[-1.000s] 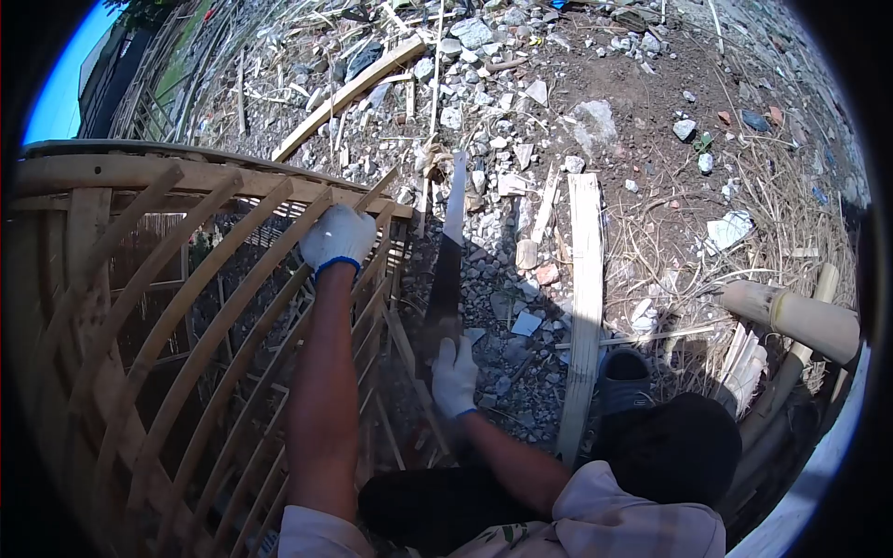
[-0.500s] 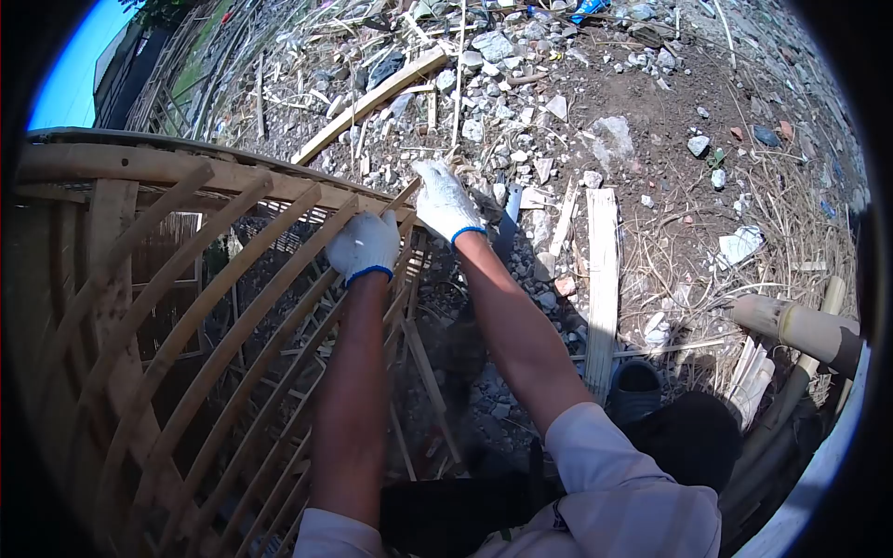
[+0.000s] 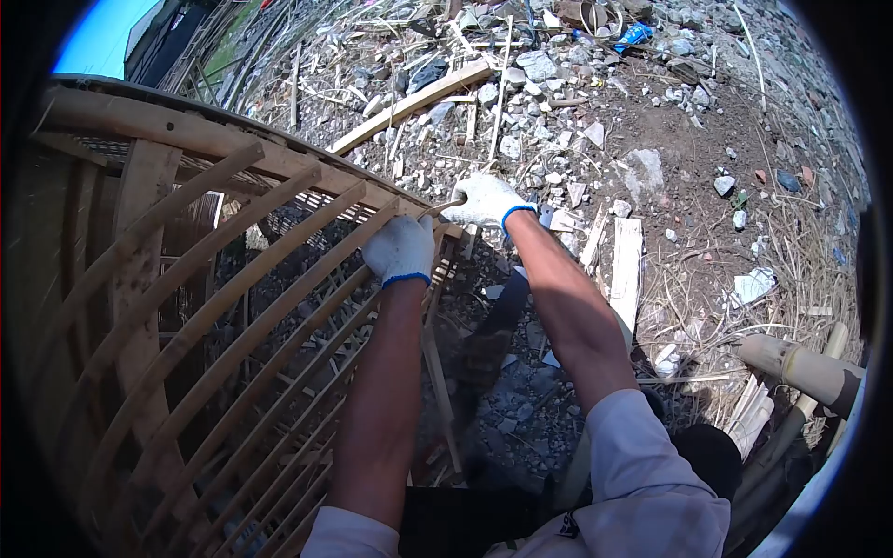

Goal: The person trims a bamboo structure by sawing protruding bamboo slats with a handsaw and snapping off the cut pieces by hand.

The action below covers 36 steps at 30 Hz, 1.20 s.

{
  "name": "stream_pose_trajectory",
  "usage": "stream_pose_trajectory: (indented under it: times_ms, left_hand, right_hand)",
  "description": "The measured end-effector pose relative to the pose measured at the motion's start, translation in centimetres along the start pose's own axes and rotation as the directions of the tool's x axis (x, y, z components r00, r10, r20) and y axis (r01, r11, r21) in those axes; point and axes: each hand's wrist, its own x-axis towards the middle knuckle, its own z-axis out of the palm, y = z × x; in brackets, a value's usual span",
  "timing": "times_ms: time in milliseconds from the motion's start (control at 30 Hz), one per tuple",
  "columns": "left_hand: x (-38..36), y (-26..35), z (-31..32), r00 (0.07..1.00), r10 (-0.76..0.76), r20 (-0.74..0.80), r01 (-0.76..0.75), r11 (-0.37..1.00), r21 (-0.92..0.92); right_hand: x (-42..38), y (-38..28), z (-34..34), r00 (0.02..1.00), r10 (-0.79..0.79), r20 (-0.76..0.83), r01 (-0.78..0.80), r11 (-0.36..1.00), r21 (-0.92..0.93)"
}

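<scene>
My left hand [image 3: 400,249], in a white glove with a blue cuff, is closed at the far right end of a slatted bamboo frame [image 3: 279,237]. Its fingers are partly hidden, and what lies inside them does not show clearly. Just right of the frame's corner, my right hand [image 3: 493,202], gloved the same way, pinches a thin bamboo strip [image 3: 445,206]. This strip is bent and runs from the right fingers toward the left thumb, by the end of the frame's rail [image 3: 377,193]. Below the right hand is a dark, flat blade-like piece [image 3: 505,307].
Rubble and stones [image 3: 535,65] cover the ground ahead. A long wooden strip [image 3: 414,104] lies beyond the frame, and a pale split board [image 3: 628,270] lies to the right. Thick bamboo poles [image 3: 791,361] rest at the lower right, near dry stalks.
My right hand has turned and pulled outward to the right, and the bent strip now shows between the hands. The left hand stays by the frame's end. The view has shifted slightly.
</scene>
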Motion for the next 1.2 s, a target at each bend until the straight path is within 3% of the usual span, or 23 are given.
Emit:
stream_pose_trajectory:
  times_ms: [67, 100, 133, 167, 233, 333, 433, 467, 533, 600, 700, 767, 833, 933, 1000, 1067, 1133, 1167, 1200]
  left_hand:
    - [0.0, -0.2, 0.8, 1.0, -0.001, -0.027, 0.002, 1.0, 0.01]
    - [0.2, -0.1, 1.3, 0.997, -0.002, -0.071, 0.003, 1.0, 0.019]
    - [0.4, -0.1, 1.6, 0.993, 0.003, -0.115, 0.001, 1.0, 0.031]
    - [0.0, 0.0, 0.6, 0.999, 0.027, -0.019, -0.027, 0.999, 0.021]
    - [-0.3, 0.0, 0.8, 1.0, 0.021, -0.012, -0.021, 1.0, -0.01]
    - [0.6, -0.5, 2.0, 0.996, 0.045, -0.071, -0.045, 0.999, 0.0]
    - [1.1, -0.5, 2.0, 0.995, 0.062, -0.074, -0.06, 0.998, 0.029]
    - [1.3, -0.5, 2.0, 0.996, 0.062, -0.067, -0.06, 0.998, 0.034]
    - [1.1, -0.4, 1.8, 0.998, 0.047, -0.03, -0.046, 0.998, 0.039]
    - [1.0, -0.3, 1.8, 0.998, 0.055, -0.003, -0.054, 0.997, 0.047]
    - [0.9, -0.8, 1.0, 0.995, 0.095, 0.013, -0.096, 0.995, 0.04]
    - [1.3, -1.1, 1.3, 0.99, 0.14, 0.015, -0.141, 0.989, 0.044]
    - [2.2, -1.6, 2.3, 0.979, 0.205, 0.022, -0.206, 0.977, 0.058]
    - [2.6, -2.1, 2.4, 0.955, 0.288, 0.063, -0.293, 0.953, 0.079]
    - [2.1, -2.1, 1.5, 0.946, 0.304, 0.109, -0.315, 0.944, 0.102]
    - [0.4, -2.5, 1.5, 0.931, 0.362, 0.046, -0.364, 0.915, 0.173]
    - [-2.7, -2.5, 0.2, 0.919, 0.389, -0.058, -0.373, 0.909, 0.187]
    - [-4.4, -2.7, -0.3, 0.914, 0.387, -0.124, -0.363, 0.915, 0.179]
    - [-5.9, -3.5, 0.1, 0.821, 0.476, -0.316, -0.426, 0.878, 0.216]
  right_hand:
    - [0.3, 0.5, 0.6, 0.999, 0.03, 0.018, -0.031, 0.998, 0.055]
    - [0.6, 0.3, 0.2, 0.999, -0.039, -0.008, 0.037, 0.99, -0.139]
    - [-1.5, -2.2, -2.3, 0.997, 0.071, -0.037, -0.073, 0.996, -0.057]
    - [-1.7, -4.0, -2.8, 0.996, 0.052, -0.078, -0.06, 0.993, -0.098]
    - [-0.9, -6.5, -2.5, 0.988, -0.037, -0.152, 0.01, 0.985, -0.174]
    - [-1.3, -7.0, -1.2, 0.965, 0.044, -0.258, -0.07, 0.993, -0.092]
    - [-3.2, -6.5, 0.7, 0.909, 0.124, -0.398, -0.084, 0.99, 0.116]
    - [-3.8, -5.6, 1.6, 0.876, 0.276, -0.396, -0.168, 0.944, 0.286]
    - [-3.5, -0.9, 5.7, 0.858, 0.484, -0.17, -0.227, 0.655, 0.721]
    - [-4.2, 0.9, 11.2, 0.82, 0.527, -0.225, -0.104, 0.523, 0.846]
    - [-3.5, 1.4, 18.0, 0.697, 0.717, 0.013, -0.169, 0.146, 0.975]
    - [-6.8, -1.9, 16.4, 0.661, 0.749, 0.05, -0.059, -0.014, 0.998]
    - [-9.5, -3.0, 16.3, 0.638, 0.77, 0.006, -0.071, 0.051, 0.996]
    - [-14.0, -4.6, 16.4, 0.718, 0.696, -0.005, -0.214, 0.228, 0.95]
    - [-17.3, -5.8, 15.6, 0.862, 0.469, 0.195, -0.339, 0.245, 0.908]
    - [-19.2, -6.4, 16.8, 0.936, 0.269, 0.225, -0.346, 0.599, 0.722]
    - [-21.0, -8.9, 14.0, 0.827, 0.106, 0.553, -0.413, 0.782, 0.466]
    - [-21.3, -9.3, 14.4, 0.782, 0.036, 0.622, -0.337, 0.864, 0.373]
    - [-21.7, -9.8, 15.1, 0.722, -0.024, 0.692, -0.238, 0.93, 0.281]
